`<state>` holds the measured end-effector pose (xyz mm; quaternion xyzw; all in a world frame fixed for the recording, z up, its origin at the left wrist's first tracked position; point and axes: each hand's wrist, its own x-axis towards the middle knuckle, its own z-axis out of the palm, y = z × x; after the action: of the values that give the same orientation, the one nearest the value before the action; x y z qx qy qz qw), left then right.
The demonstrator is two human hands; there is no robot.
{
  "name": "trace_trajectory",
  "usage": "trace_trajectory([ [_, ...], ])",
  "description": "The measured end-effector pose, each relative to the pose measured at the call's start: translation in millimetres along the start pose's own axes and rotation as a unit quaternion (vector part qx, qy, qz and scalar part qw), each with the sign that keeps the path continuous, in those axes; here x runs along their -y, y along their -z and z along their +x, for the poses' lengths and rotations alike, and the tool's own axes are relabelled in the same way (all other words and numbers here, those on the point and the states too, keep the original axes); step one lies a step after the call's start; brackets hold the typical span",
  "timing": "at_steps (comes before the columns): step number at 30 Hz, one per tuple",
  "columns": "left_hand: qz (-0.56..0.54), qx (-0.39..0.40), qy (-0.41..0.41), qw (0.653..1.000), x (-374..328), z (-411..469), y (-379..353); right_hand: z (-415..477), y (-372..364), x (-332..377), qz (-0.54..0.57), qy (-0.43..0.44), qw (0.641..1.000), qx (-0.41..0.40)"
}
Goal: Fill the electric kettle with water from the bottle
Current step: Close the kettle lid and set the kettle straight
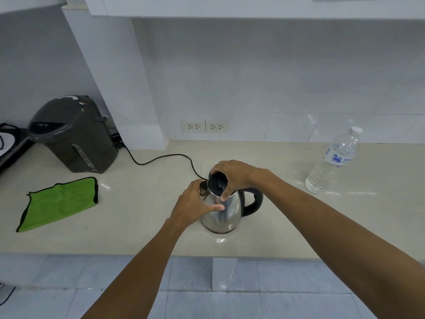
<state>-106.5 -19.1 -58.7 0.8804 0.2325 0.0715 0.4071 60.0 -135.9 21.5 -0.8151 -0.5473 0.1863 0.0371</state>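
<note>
Early stage, no water poured yet. The kettle (222,209) sits mid-counter (287,226). Your right hand (232,174) pinches its black lid (217,183), w/ the left hand (195,201) bracing the steel body. The bottle (333,164) stands capped, well apart to the right. Left: get the lid off, uncap, pour.

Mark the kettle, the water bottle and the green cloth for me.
kettle (230,212): head view, steel body
water bottle (331,166): head view, clear middle below label
green cloth (57,203): head view, centre of fabric
</note>
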Motion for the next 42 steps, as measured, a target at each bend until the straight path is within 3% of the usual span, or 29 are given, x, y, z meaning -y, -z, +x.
trace_trajectory([
  [7,-0.008,-0.003,-0.002,1.0,-1.1,-1.1,0.0,-17.7,-11.0,-4.2,0.055,-0.016,0.998,-0.037],
  [12,-0.008,-0.005,-0.006,1.0,2.5,-1.2,-2.3,-58.2,-17.9,-22.3,0.148,-0.088,0.979,-0.11],
  [21,-0.082,-0.022,0.011,0.996,6.3,-7.6,-9.9,-109.2,-78.0,-53.1,0.344,-0.246,0.885,-0.195],
  [31,-0.165,-0.003,0.042,0.985,11.7,-9.1,-20.5,-92.5,-122.1,-55.1,0.353,-0.239,0.851,-0.306],
  [42,-0.195,-0.024,0.028,0.98,-7.2,17.0,-14.4,-79.9,-98.2,-75.8,0.326,-0.224,0.857,-0.329],
])
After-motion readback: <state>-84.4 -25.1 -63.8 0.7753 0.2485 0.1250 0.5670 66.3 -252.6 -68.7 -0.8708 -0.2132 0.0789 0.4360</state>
